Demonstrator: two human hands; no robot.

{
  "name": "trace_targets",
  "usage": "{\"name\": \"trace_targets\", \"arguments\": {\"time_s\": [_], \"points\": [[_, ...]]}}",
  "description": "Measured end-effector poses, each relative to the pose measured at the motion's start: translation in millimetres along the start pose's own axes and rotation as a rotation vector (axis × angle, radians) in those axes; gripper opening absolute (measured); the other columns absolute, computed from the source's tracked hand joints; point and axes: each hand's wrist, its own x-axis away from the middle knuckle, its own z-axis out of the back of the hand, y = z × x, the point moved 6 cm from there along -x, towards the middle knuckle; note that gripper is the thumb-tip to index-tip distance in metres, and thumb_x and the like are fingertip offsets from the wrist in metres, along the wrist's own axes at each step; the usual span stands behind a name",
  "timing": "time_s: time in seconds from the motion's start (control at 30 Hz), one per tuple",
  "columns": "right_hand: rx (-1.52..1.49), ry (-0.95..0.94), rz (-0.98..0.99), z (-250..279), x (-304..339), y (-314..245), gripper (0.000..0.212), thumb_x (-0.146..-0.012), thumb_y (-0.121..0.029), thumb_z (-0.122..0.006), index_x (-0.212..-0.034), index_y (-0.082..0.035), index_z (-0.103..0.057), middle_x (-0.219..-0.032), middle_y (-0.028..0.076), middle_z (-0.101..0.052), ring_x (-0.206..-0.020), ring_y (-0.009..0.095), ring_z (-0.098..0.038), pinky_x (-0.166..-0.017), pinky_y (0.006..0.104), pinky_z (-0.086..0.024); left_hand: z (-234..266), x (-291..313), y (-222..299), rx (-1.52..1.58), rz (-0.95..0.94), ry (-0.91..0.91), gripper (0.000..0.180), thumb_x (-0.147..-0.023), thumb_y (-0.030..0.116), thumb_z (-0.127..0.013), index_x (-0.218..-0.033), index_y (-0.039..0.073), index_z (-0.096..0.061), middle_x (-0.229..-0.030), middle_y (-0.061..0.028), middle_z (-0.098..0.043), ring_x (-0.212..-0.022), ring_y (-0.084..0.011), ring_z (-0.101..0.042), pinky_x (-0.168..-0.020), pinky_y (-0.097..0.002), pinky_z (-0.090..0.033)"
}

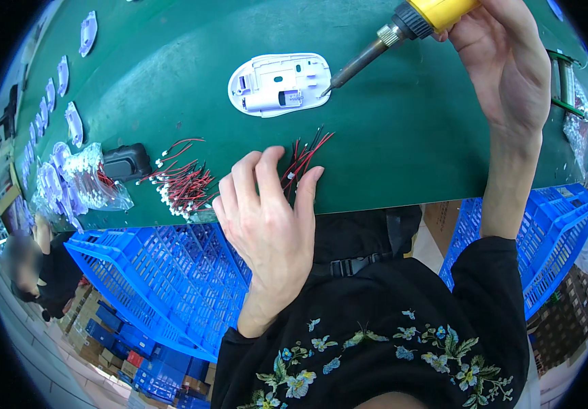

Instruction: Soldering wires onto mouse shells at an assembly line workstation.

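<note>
My right hand point(502, 65) is closed round the yellow handle of a soldering iron point(369, 58), at the upper right. Its tip reaches the right end of a white plastic shell point(260, 85), oval like the base of a computer mouse; whether it touches cannot be made out. My left hand point(267, 201) is over the table's near edge, thumb and fingers apart. Between them lies a small bunch of red and black wires point(304, 160), partly hidden by the fingers. Left of this hand is a pile of red and black wires with white connectors point(188, 189).
A black rounded object point(127, 162) and a clear bag of connectors point(93, 174) lie at left, near several white shell parts point(73, 124). A green-framed stand point(566, 85) is at right. Blue crates point(164, 279) stand below the green table point(389, 150). Another person point(52, 266) sits far left.
</note>
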Motion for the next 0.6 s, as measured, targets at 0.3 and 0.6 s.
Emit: {"name": "trace_targets", "arguments": {"time_s": [0.3, 0.6], "points": [[-0.132, -0.061, -0.068, -3, 0, -10, 0.033, -0.100, -0.031, -0.061, -0.115, -0.001, -0.057, -0.103, 0.024, -0.070, -0.100, 0.030, -0.073, -0.087, 0.0395, -0.060, -24, 4, 9, -0.089, 0.007, -0.009, 0.013, -0.090, 0.016, -0.073, -0.096, 0.009, -0.063, -0.093, -0.0042, -0.060, -0.088, -0.0252, -0.058, -0.075, -0.0407, -0.040], [0.013, 0.087, 0.136, 10, -2, -17, 0.037, -0.102, -0.035, -0.058, -0.117, -0.001, -0.056, -0.104, 0.021, -0.069, -0.101, 0.031, -0.072, -0.084, 0.0393, -0.063, -3, -10, -57, 1.304, 0.165, -0.046, 0.027, -0.109, 0.029, -0.055, -0.115, 0.004, -0.048, -0.082, -0.0072, -0.063, -0.078, -0.0172, -0.059, -0.078, -0.0353, -0.046]]}}
